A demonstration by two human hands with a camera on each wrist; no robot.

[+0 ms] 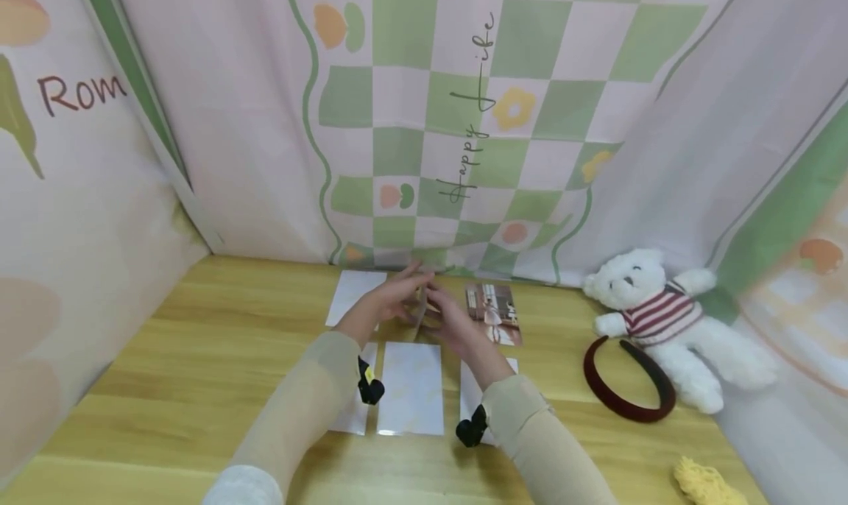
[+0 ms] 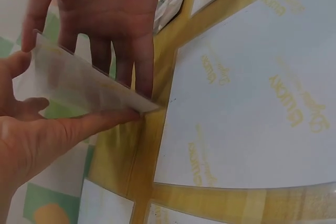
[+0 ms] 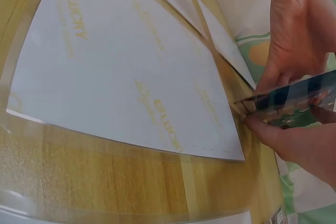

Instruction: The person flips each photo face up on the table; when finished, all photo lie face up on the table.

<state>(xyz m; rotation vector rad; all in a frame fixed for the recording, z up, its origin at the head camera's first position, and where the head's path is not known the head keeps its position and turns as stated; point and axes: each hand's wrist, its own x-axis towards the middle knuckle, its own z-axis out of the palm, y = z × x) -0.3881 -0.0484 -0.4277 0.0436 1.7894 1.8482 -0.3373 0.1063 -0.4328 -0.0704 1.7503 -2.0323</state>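
A laminated photo (image 2: 84,80) stands on edge between my two hands, above the back of the table. Its white back faces the left hand (image 1: 395,295); the printed side (image 3: 299,100) faces the right hand (image 1: 450,317). In the left wrist view, the left thumb runs along the near edge and the left fingertips meet the far corner. The right hand's long fingers reach down behind the photo. Its thumb (image 3: 268,129) lies at the near end in the right wrist view. Just in front lies a white-backed laminated sheet (image 1: 411,387), marked with pale yellow lettering.
More white-backed sheets lie at back left (image 1: 354,295), front left (image 1: 351,413) and front right (image 1: 472,387). One photo (image 1: 493,313) lies picture up at back right. Rightward are a white teddy bear (image 1: 662,313), a dark red headband (image 1: 629,413) and yellow yarn (image 1: 705,483). A patterned curtain (image 1: 464,122) hangs behind.
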